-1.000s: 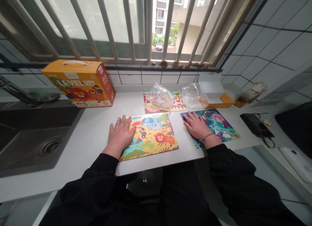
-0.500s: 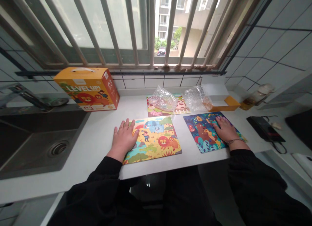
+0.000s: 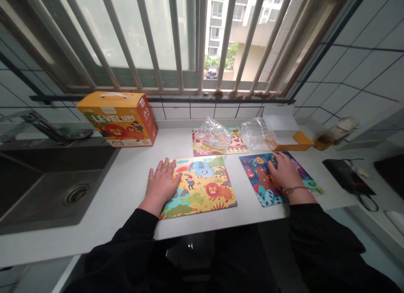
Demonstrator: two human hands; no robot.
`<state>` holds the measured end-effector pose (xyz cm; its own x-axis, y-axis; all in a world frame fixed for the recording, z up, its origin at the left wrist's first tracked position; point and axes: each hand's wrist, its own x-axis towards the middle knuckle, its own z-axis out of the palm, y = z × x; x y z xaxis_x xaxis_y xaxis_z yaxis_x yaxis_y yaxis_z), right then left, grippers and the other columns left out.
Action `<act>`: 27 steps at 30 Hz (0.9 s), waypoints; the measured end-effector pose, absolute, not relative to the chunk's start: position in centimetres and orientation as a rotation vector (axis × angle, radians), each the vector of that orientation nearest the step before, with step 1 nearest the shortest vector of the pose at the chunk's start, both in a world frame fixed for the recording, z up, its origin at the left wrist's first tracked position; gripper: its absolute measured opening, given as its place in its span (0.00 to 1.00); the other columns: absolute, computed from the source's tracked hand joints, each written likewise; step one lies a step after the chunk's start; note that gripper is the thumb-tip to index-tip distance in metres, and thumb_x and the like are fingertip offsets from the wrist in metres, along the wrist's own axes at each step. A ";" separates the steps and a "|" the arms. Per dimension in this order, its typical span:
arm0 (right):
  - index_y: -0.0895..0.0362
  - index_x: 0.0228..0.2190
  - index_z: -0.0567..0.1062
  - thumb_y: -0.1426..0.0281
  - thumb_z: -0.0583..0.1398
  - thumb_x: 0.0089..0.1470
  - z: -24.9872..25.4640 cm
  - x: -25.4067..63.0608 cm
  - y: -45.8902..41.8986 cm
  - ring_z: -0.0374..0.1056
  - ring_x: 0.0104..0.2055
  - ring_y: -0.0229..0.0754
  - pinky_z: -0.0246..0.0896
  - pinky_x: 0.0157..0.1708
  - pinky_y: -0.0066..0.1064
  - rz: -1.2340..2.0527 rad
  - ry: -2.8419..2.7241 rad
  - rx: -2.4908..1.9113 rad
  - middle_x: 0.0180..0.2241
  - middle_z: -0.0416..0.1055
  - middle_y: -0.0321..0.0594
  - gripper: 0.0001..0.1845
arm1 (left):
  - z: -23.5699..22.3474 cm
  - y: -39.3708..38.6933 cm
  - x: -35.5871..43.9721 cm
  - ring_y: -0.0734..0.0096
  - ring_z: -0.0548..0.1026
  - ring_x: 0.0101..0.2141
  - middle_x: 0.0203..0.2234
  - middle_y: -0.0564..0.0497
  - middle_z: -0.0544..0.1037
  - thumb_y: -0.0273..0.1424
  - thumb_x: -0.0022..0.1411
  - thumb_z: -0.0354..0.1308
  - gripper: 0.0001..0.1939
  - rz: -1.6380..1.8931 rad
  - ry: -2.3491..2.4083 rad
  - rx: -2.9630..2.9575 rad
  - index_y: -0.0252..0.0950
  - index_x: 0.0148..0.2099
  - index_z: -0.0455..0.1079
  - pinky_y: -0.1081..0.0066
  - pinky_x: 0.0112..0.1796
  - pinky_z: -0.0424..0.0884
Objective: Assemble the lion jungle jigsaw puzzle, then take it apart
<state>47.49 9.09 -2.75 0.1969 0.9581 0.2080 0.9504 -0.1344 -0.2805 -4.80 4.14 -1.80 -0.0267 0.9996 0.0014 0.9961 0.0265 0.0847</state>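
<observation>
My left hand (image 3: pixel 162 184) lies flat with fingers spread over the left edge of a yellow animal jigsaw puzzle (image 3: pixel 202 181). Lions, an elephant, a crocodile and a small figure show on its assembled face. To the right, my right hand (image 3: pixel 286 173) rests on a dark blue jigsaw puzzle (image 3: pixel 261 192) with a brown bear-like animal and leaves. Its thumb is apart from the fingers, which bend a little, and I see nothing held there. Behind these two lies another puzzle with a farm-like picture (image 3: pixel 203 151), partly under clear plastic wrap (image 3: pixel 214 132).
An orange LEVEL UP! box (image 3: pixel 121 120) stands back left, beside the sink (image 3: pixel 57 200) and faucet (image 3: pixel 44 126). Bubble wrap (image 3: pixel 257 133) and an open orange-and-white box (image 3: pixel 292 145) sit at the back. A bottle (image 3: pixel 336 133) and a black device (image 3: pixel 347 175) are at the right.
My right hand has shifted left across the dark blue puzzle, and its fingers look more bent than before. The left hand stays on the yellow puzzle. The view has tilted slightly.
</observation>
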 end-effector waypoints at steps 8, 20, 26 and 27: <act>0.55 0.52 0.89 0.69 0.63 0.69 1.5 32.4 14.3 0.56 0.82 0.62 0.53 0.80 0.60 0.050 -2.485 -1.412 0.83 0.53 0.51 0.17 | -1.2 4.1 -4.7 0.42 0.54 0.82 0.85 0.41 0.53 0.46 0.83 0.41 0.37 0.082 2.211 2.127 0.38 0.86 0.57 0.32 0.77 0.53; 0.70 0.74 0.68 0.70 0.53 0.73 5.2 32.5 16.8 0.56 0.80 0.60 0.54 0.80 0.53 -0.146 -2.070 -1.581 0.77 0.62 0.65 0.34 | -1.6 4.1 -4.7 0.41 0.53 0.82 0.85 0.40 0.53 0.47 0.83 0.43 0.37 0.114 2.198 2.109 0.39 0.86 0.57 0.31 0.77 0.52; 0.60 0.72 0.72 0.70 0.51 0.76 9.0 39.1 16.2 0.60 0.76 0.61 0.54 0.80 0.54 -0.379 -1.894 -1.695 0.76 0.66 0.54 0.30 | -1.6 4.2 -4.6 0.38 0.50 0.83 0.85 0.33 0.50 0.50 0.82 0.46 0.41 0.074 2.162 2.145 0.31 0.86 0.56 0.36 0.78 0.51; 0.58 0.71 0.74 0.69 0.51 0.75 8.9 39.9 16.2 0.61 0.76 0.61 0.56 0.79 0.55 -0.376 -1.910 -1.737 0.76 0.66 0.53 0.29 | -1.6 4.2 -4.6 0.38 0.50 0.83 0.85 0.33 0.50 0.51 0.82 0.46 0.42 0.079 2.150 2.152 0.31 0.85 0.57 0.37 0.78 0.51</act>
<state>39.94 16.20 8.91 -0.0364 0.8340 0.5506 0.9806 0.1361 -0.1414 -4.60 4.16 -1.59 0.0026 0.9995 -0.0329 0.9944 0.0009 0.1059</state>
